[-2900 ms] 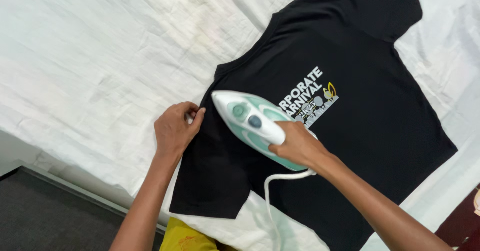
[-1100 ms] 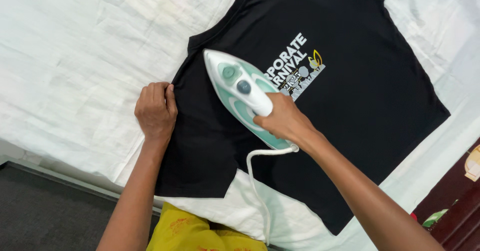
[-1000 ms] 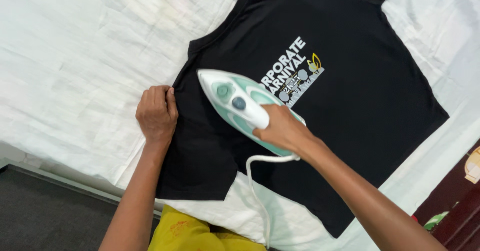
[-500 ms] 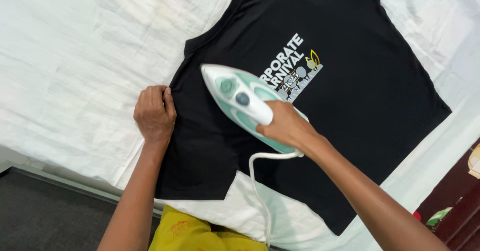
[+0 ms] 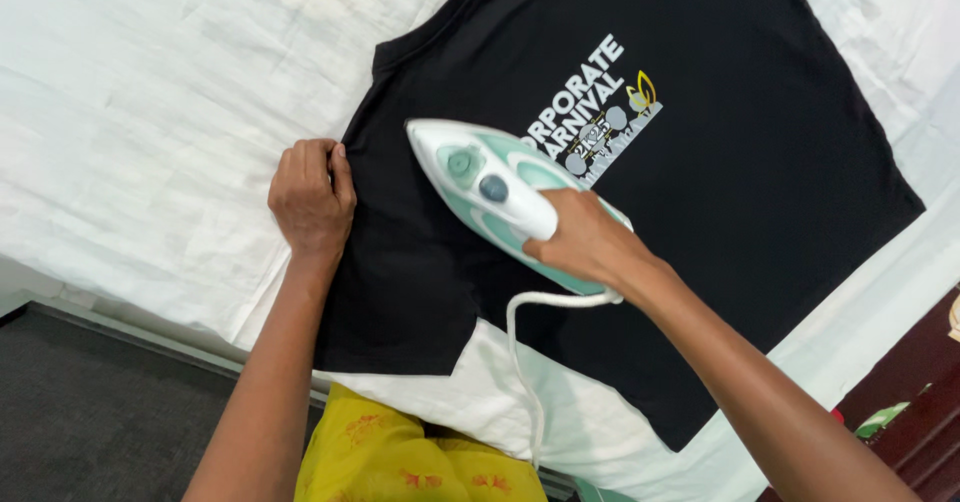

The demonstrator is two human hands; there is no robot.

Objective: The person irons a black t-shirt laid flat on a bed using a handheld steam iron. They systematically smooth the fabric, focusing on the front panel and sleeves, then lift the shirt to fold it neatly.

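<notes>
Iron [image 5: 500, 192] handle hidden inside right hand [image 5: 585, 242] grip; left hand [image 5: 312, 200] pinching black shirt [image 5: 740, 192] edge.

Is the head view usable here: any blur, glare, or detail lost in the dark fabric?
Head view: sharp, evenly lit, no motion blur on the white-and-green steam iron or either hand. The black printed T-shirt reads nearly flat, its folds hard to see. The white sheet is bright but keeps its wrinkles. Shadows are soft.
</notes>
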